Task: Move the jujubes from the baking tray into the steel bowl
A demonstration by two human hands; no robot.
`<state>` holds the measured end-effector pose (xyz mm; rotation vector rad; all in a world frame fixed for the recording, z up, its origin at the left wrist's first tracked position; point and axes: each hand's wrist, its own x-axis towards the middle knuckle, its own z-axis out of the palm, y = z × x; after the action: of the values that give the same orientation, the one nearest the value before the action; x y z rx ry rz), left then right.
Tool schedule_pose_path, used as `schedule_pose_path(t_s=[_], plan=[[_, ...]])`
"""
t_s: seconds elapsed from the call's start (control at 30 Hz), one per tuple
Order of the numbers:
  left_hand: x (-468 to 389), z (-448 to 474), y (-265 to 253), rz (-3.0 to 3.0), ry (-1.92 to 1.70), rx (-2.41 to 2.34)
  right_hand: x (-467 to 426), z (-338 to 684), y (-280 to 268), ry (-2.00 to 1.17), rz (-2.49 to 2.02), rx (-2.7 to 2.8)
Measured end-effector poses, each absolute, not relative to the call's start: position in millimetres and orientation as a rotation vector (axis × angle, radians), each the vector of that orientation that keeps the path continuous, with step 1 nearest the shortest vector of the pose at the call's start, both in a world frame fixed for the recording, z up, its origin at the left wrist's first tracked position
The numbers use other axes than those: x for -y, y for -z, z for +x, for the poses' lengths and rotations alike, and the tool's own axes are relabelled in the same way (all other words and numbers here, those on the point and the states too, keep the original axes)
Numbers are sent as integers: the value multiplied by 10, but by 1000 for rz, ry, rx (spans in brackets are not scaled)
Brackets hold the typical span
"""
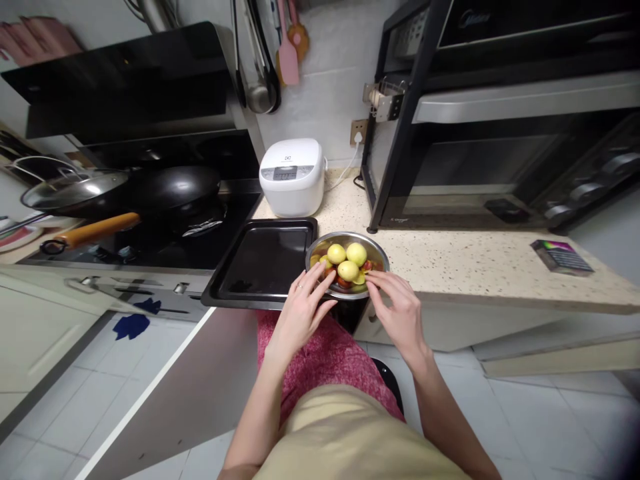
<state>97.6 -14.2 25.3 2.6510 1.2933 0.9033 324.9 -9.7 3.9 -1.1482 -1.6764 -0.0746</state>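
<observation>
A round metal bowl (pixel 384 257) stands near the counter's front edge, with several smooth yellow-green round fruits (pixel 349 270) piled in it. Darker red pieces (pixel 344 283) show low among them. At the bowl's near left side, my left hand (pixel 305 303) has its fingers spread, the tips over the rim and close to the fruit. My right hand (pixel 397 303) is at the near right rim, thumb and fingertips drawn together beside a small yellow piece (pixel 361 279). Whether that piece is pinched between them is too small to tell.
Left of the bowl, a black baking tray (pixel 265 260) overhangs the counter edge. Behind are a white rice cooker (pixel 293 179) and an oven (pixel 475 167). A wok (pixel 170 190) sits on the stove. An open cabinet door (pixel 185 393) juts out below. A small box (pixel 563 257) lies far right.
</observation>
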Motion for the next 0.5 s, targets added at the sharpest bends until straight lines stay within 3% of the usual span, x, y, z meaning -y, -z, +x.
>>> schedule_pose_path(t_s=[0.27,0.5], plan=[[171,563,-231,2527,-934,-1524,158,3499,-18,65,-1354,1482],[205,219,-73,2420,-802,-1697,-15,3593,156,-580,-1472,1298]])
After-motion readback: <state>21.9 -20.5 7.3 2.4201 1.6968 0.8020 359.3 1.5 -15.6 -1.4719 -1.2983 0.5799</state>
